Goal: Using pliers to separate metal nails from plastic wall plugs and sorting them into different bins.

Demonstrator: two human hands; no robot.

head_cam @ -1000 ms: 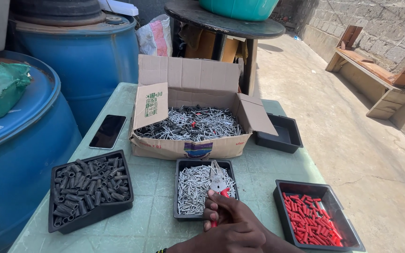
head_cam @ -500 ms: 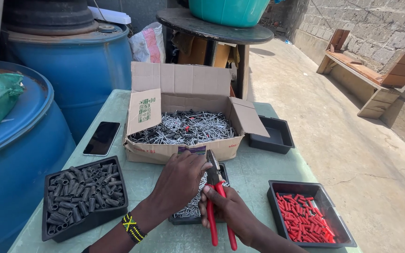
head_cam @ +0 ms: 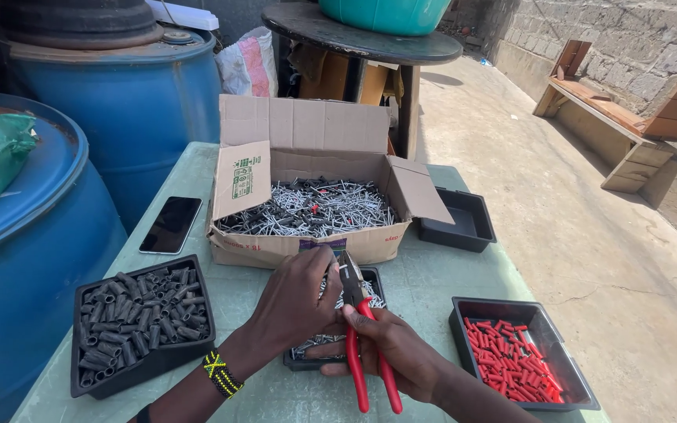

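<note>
Red-handled pliers (head_cam: 366, 337), clenched in right hand (head_cam: 397, 352); left hand (head_cam: 299, 301) pinches something small at twelve o'clock; steady alignment seems wise.

Bare forearms — beaded wristband (head_cam: 221, 374), left wrist

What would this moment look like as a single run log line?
right hand: grips red-handled pliers | left hand: at plier tip | below: tray of nails
</note>
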